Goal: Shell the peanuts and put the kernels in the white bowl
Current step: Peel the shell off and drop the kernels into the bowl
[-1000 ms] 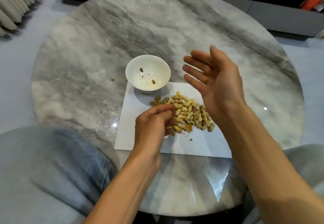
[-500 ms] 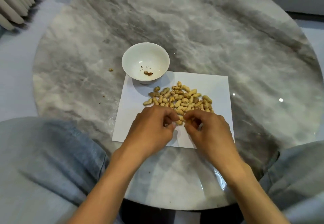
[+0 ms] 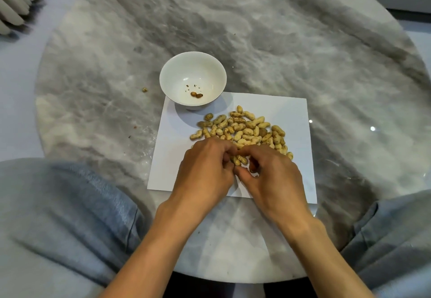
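i see a round grey marble bench (image 3: 256, 29) filling most of the view, with blue-grey trouser legs (image 3: 70, 204) at its near edge on both sides. a white sheet of paper (image 3: 296, 116) lies on the bench in front of me. my left hand (image 3: 205, 169) and right hand (image 3: 275, 176) meet over the near part of the paper, backs up, fingers curled in and tips close together. the right hand's fingers seem to pinch something small and dark; i cannot tell exactly what it is, or whether the left hand grips it too. the white bowl (image 3: 172, 81) stands upright at the paper's far left corner, partly on the sheet. a pile of unshelled peanuts (image 3: 242, 130) lies on the paper between the bowl and my hands, its near edge hidden under my fingers. inside the bowl sit a couple of brown kernels (image 3: 196, 94) and a few crumbs. one small shell scrap (image 3: 144, 90) lies on the bare bench left of the bowl.
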### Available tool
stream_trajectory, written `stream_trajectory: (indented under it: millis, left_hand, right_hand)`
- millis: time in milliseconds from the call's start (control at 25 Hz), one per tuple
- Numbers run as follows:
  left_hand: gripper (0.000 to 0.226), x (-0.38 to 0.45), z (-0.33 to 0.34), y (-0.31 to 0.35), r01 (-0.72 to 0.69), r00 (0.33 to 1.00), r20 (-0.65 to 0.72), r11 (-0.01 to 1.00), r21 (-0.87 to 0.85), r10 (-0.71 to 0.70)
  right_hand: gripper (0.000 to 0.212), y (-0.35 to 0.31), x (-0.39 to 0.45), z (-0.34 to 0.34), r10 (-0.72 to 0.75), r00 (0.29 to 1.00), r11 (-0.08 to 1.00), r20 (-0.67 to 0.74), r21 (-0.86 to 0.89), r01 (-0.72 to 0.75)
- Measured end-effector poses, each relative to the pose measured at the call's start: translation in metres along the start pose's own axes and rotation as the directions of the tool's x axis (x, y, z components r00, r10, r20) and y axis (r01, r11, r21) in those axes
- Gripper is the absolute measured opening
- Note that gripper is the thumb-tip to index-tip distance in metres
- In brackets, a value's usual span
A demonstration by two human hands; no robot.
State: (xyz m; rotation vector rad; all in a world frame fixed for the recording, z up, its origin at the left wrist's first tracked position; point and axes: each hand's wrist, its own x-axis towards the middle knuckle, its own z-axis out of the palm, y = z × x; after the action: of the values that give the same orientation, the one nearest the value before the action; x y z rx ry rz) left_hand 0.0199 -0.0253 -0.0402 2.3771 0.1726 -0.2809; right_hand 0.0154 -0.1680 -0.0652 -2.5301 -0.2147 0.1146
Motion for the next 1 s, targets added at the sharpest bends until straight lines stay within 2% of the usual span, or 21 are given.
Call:
stream_trajectory:
  millis: [360,400,440,480,520,560,600,640,680,760,840,880,1000]
  left_hand:
    - [0.024,0.001,0.003,-0.002,-0.015,0.999,-0.041,0.998,-0.053,0.013]
    - [0.022,0.001,0.003,-0.002,-0.006,0.999,-0.043,0.996,-0.092,0.002]
    - [0.020,0.002,0.003,-0.002,0.013,0.999,-0.050,0.984,-0.176,-0.022]
    - [0.019,0.004,0.001,-0.001,0.038,0.997,-0.054,0.954,-0.298,-0.057]
    - [0.018,0.005,-0.002,0.000,0.068,0.994,-0.044,0.898,-0.435,-0.097]
    - [0.018,0.006,-0.005,0.002,0.094,0.992,-0.018,0.823,-0.561,-0.125]
    - [0.019,0.005,-0.009,0.006,0.113,0.991,0.018,0.738,-0.665,-0.135]
    - [0.018,0.004,-0.012,0.009,0.125,0.990,0.054,0.661,-0.739,-0.128]
    - [0.017,0.003,-0.014,0.013,0.129,0.991,0.079,0.603,-0.787,-0.109]
    - [0.016,0.001,-0.016,0.018,0.113,0.994,0.091,0.545,-0.831,-0.067]
    - [0.015,0.000,-0.016,0.020,0.103,0.995,0.090,0.515,-0.851,-0.050]
    - [0.013,0.000,-0.017,0.021,0.101,0.995,0.091,0.496,-0.862,-0.045]
    - [0.012,0.000,-0.017,0.022,0.102,0.995,0.095,0.458,-0.883,-0.038]
  right_hand:
    - [0.012,0.004,-0.001,0.006,-0.027,0.991,0.996,-0.130,-0.091,0.015]
    - [0.011,0.004,-0.001,0.006,-0.020,0.991,0.999,-0.136,-0.045,0.014]
    - [0.011,0.003,-0.001,0.004,0.016,0.991,0.997,-0.136,0.075,-0.006]
    - [0.011,0.001,0.001,0.000,0.095,0.990,0.961,-0.106,0.269,-0.064]
    - [0.014,-0.003,0.004,-0.006,0.199,0.980,0.855,-0.025,0.493,-0.161]
    - [0.018,-0.007,0.005,-0.014,0.291,0.953,0.682,0.088,0.679,-0.272]
    - [0.022,-0.011,0.006,-0.023,0.345,0.912,0.477,0.224,0.794,-0.376]
    - [0.025,-0.014,0.007,-0.030,0.350,0.872,0.302,0.342,0.840,-0.451]
    - [0.027,-0.016,0.006,-0.035,0.330,0.844,0.184,0.423,0.848,-0.497]
    - [0.029,-0.020,0.006,-0.040,0.266,0.830,0.075,0.490,0.848,-0.525]
    - [0.032,-0.021,0.005,-0.041,0.227,0.841,0.064,0.491,0.854,-0.516]
    - [0.034,-0.022,0.004,-0.041,0.224,0.852,0.094,0.474,0.859,-0.503]
    - [0.029,-0.024,0.002,-0.040,0.295,0.904,0.273,0.308,0.880,-0.389]
